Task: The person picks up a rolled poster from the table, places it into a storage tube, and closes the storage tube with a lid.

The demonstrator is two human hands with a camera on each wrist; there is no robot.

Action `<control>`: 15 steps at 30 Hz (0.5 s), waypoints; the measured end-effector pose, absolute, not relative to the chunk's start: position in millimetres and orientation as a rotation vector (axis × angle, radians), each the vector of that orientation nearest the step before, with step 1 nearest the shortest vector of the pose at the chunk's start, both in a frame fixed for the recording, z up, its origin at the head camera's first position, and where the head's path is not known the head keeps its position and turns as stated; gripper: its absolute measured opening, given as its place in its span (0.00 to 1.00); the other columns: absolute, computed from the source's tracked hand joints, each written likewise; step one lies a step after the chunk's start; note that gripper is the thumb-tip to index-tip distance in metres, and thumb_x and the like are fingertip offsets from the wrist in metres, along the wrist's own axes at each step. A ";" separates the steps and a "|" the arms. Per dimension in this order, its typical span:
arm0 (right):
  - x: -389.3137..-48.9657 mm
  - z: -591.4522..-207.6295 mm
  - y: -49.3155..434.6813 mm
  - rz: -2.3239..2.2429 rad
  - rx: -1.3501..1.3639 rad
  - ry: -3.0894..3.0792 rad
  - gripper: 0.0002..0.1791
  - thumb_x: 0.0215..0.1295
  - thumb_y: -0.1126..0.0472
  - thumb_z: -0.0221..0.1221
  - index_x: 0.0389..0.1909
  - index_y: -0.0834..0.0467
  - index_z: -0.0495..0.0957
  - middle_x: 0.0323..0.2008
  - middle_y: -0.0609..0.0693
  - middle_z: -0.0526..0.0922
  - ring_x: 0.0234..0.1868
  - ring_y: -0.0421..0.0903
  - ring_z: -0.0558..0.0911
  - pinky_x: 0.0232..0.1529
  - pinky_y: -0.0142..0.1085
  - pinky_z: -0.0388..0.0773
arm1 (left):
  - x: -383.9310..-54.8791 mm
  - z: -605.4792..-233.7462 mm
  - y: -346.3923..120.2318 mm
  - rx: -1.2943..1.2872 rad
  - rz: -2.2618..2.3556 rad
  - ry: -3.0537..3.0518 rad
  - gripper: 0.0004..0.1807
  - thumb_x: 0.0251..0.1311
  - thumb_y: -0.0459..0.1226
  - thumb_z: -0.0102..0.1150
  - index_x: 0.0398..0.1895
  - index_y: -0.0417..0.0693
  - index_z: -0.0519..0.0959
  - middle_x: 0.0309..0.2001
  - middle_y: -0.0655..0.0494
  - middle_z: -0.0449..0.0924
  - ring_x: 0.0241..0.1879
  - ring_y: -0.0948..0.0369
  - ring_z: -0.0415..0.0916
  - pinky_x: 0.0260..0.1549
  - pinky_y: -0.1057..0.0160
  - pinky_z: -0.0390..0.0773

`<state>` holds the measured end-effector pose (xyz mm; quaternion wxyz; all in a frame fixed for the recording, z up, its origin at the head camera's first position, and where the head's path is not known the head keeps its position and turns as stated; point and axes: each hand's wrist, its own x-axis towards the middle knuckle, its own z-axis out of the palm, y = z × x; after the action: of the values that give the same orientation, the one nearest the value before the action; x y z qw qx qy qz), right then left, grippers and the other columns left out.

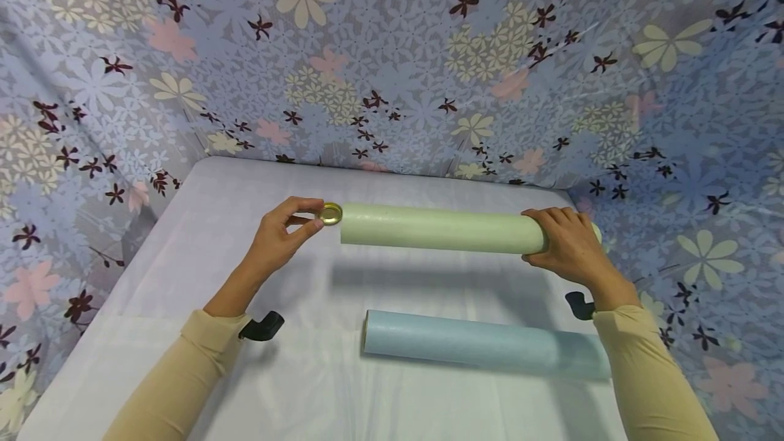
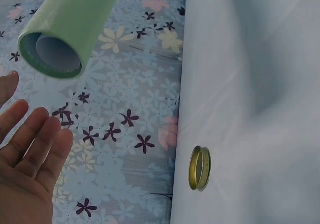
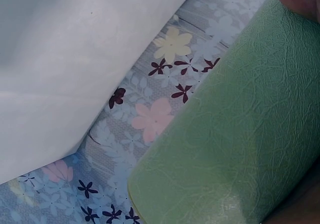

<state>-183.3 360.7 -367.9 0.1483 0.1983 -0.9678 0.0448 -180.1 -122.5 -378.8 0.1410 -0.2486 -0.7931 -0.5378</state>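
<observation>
My right hand (image 1: 566, 240) grips a pale green tube (image 1: 441, 228) near its right end and holds it level above the white table, its shadow below. In the right wrist view the textured green tube (image 3: 240, 119) fills the right side, with parts of the hand at its edges. The tube's left end is open, with a pale inside. Beside that end hovers my left hand (image 1: 278, 233), thumb and fingers apart and relaxed. A gold ring-shaped lid or band (image 2: 200, 168) lies on the table, apart from the left hand (image 2: 32, 154); from the head it lines up with the fingertips.
A light blue tube (image 1: 478, 342) lies on the white-covered table (image 1: 294, 373) in front of the green one, partly behind the right sleeve. Flowered cloth (image 1: 392, 53) hangs round the table's back and sides. Black wrist mounts (image 1: 262, 326) sit at both cuffs.
</observation>
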 end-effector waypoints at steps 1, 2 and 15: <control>-182.9 -368.0 361.5 0.126 0.570 -2.779 0.45 0.35 0.55 0.76 0.60 0.53 0.69 0.51 0.60 0.75 0.53 0.62 0.70 0.51 0.60 0.61 | -184.8 -382.1 -123.6 -0.711 -1.546 -2.300 0.18 0.58 0.26 0.58 0.53 0.33 0.74 0.52 0.38 0.77 0.52 0.46 0.75 0.49 0.66 0.77; -182.4 -368.2 362.6 0.126 0.572 -2.777 0.45 0.35 0.55 0.76 0.60 0.53 0.69 0.51 0.60 0.75 0.53 0.62 0.70 0.51 0.60 0.61 | -190.0 -385.7 -125.0 -0.704 -1.539 -2.311 0.19 0.59 0.27 0.58 0.54 0.35 0.73 0.53 0.39 0.76 0.53 0.46 0.75 0.50 0.62 0.78; -179.4 -370.3 368.6 0.105 0.531 -2.796 0.45 0.35 0.53 0.76 0.60 0.53 0.68 0.52 0.60 0.76 0.53 0.61 0.69 0.51 0.58 0.60 | -240.3 -417.0 -131.6 -0.555 -1.500 -2.502 0.24 0.61 0.39 0.60 0.60 0.42 0.70 0.56 0.42 0.74 0.56 0.48 0.72 0.56 0.49 0.73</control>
<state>-179.4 368.6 -370.3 0.1463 0.1843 -0.9712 0.0365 -240.3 -131.6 -417.0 0.0859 -0.1861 -0.8394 -0.5034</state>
